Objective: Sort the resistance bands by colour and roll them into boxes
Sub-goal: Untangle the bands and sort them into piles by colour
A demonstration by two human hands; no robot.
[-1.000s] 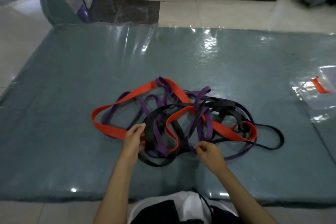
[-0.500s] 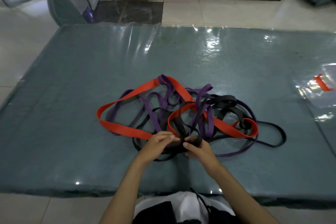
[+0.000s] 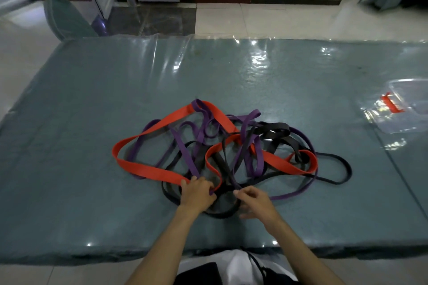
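Both hands have drawn in to the near edge of the tangle. A second ago they were apart at its left and right sides. The left hand (image 3: 198,193) now has its fingers curled over the wide orange-red rubber band (image 3: 148,170) where it crosses the broad black rubber band (image 3: 223,211). The right hand (image 3: 253,201) pinches a strand beside it, black or purple, I cannot tell which. The thin purple rubber bands (image 3: 185,152) lie knotted through the other two in the middle of the plastic-covered grey-green table (image 3: 69,104). The clear plastic box with a red clasp (image 3: 403,111) sits well apart at the right. Nothing is sorted yet; to my eye the untangling has only begun.
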